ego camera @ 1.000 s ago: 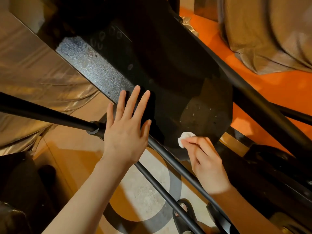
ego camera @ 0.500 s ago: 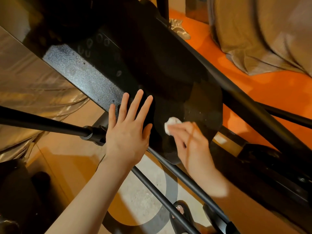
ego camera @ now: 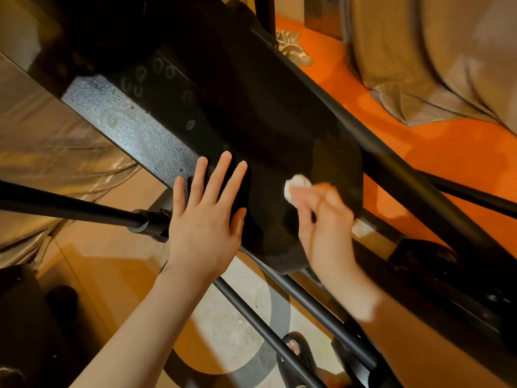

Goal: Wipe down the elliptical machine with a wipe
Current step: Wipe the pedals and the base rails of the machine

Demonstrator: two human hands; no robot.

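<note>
The elliptical machine's glossy black housing [ego camera: 279, 130] slants across the middle of the head view, with a grainy grey side panel [ego camera: 131, 127] on its left. My left hand [ego camera: 204, 219] lies flat on the housing's lower left edge, fingers spread, holding nothing. My right hand [ego camera: 324, 228], blurred by motion, pinches a small crumpled white wipe [ego camera: 296, 186] and presses it on the housing's lower right part. Round smudges mark the upper housing.
Black metal bars [ego camera: 70, 205] cross below and to the left of the housing, and another bar [ego camera: 419, 175] runs along its right side. Gold fabric [ego camera: 47, 152] hangs at left, tan fabric [ego camera: 436, 57] at upper right over orange floor. A sandalled foot [ego camera: 293, 348] shows below.
My right hand has carried the wipe up and leftward across the lower housing. My left hand has stayed flat on the edge. The camera has shifted slightly.
</note>
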